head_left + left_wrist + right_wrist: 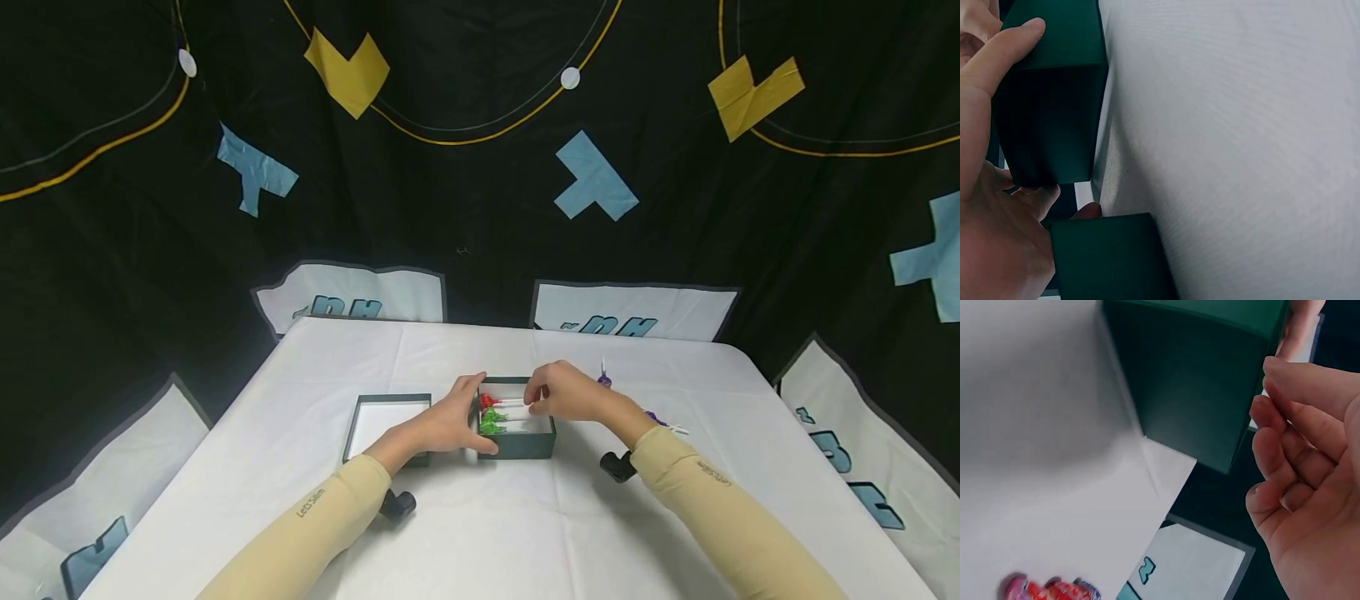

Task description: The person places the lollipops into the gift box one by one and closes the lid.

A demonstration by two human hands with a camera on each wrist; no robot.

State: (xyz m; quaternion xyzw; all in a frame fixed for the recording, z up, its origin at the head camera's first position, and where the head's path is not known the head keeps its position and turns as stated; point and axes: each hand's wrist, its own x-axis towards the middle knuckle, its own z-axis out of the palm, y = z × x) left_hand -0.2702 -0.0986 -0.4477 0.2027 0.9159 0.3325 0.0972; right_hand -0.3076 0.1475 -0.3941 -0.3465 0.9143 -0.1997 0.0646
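A dark green box (517,448) with a white inside stands on the table. My left hand (450,421) grips its left end, thumb (1025,34) on the front wall and fingers toward the back. Inside lie a red-wrapped lollipop (488,401) and green-wrapped lollipops (492,427), sticks pointing right. My right hand (566,392) reaches over the box's right end, thumb and forefinger together at the red lollipop's stick end, seemingly pinching it. In the right wrist view, the right hand (1310,456) has its other fingers curled, and the box hides what lies between the fingertips.
Left of the box lies a green-rimmed lid (393,397), white side up, partly behind my left hand. Purple-wrapped lollipops (604,380) lie to the right, one of them partly behind my right forearm. A white cloth covers the table (480,533); a black curtain (480,217) hangs behind.
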